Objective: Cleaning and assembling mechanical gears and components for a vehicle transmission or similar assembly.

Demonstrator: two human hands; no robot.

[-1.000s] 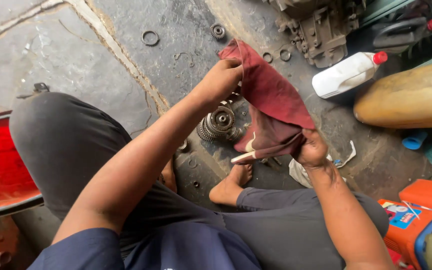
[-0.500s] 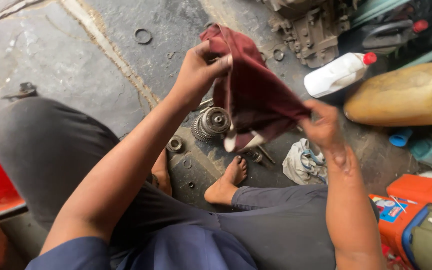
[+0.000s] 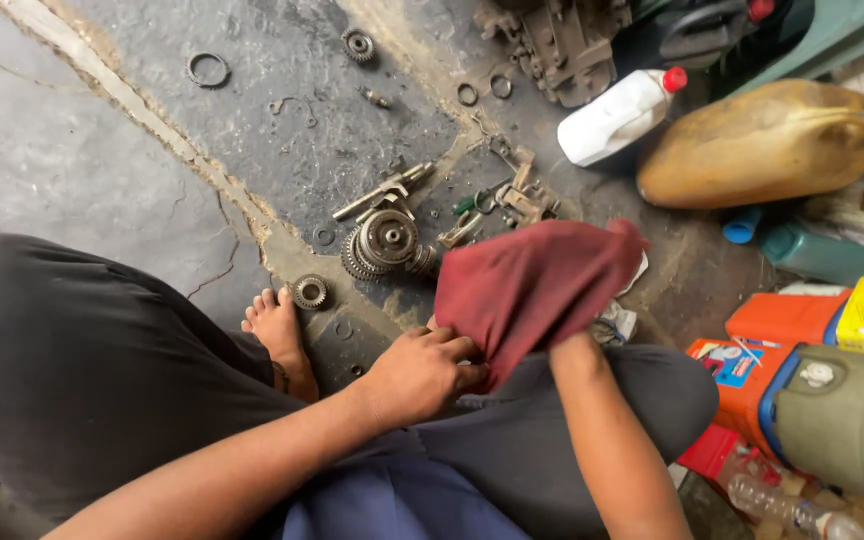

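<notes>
Red rag (image 3: 532, 290) hangs low in front of the person, just above the lap, near the right knee and on the near side of the greasy floor parts. The left hand (image 3: 422, 375) pinches its lower left edge, thumb and fingers pressed together on the cloth. The right hand is hidden under the rag, only the forearm (image 3: 602, 440) showing, so I cannot tell how those fingers sit; the cloth drapes over them like a mitt.

To do this well, I judge the left pinch should hold the edge taut so the fabric draws snug around the covered hand, without loose folds. The gear cluster (image 3: 384, 245) lies just beyond, left of the rag, with a small gear (image 3: 309, 291) beside the bare foot (image 3: 277, 330). A white bottle (image 3: 617, 115) and an amber jug (image 3: 762, 145) stand far right.
</notes>
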